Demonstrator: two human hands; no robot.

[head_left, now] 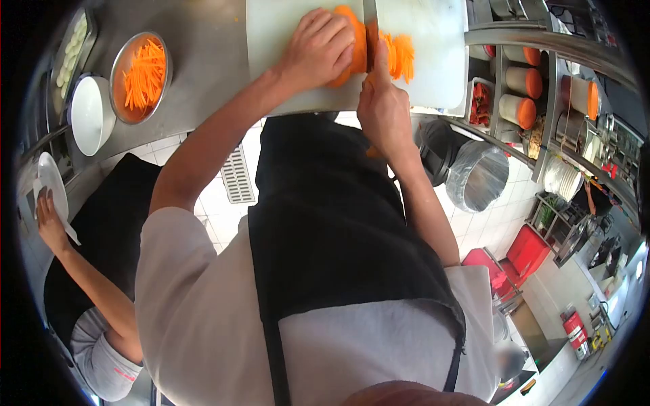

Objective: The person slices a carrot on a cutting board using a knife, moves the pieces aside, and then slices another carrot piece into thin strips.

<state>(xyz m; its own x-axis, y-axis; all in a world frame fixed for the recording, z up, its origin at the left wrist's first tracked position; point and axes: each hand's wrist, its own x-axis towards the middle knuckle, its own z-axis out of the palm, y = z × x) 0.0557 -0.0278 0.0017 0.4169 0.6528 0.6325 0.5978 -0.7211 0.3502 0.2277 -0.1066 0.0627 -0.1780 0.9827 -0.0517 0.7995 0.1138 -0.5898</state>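
Note:
My left hand (323,49) presses down with curled fingers on a row of carrot slices (347,73) on the white cutting board (433,84). A knife (372,40) is gripped in my right hand (386,111), its index finger laid along the blade. The blade stands just right of the slices under my left fingers. Cut carrot strips (404,57) lie in a small heap on the right side of the blade. Most of the knife's handle is hidden in my right hand.
To the left stand a metal bowl (144,81) of shredded carrot, a white bowl (93,116) and a tray (84,40) of pale pieces. Another person's hand (51,220) holds a white plate (57,183). A lined bin (477,176) and container shelves (497,88) are at right.

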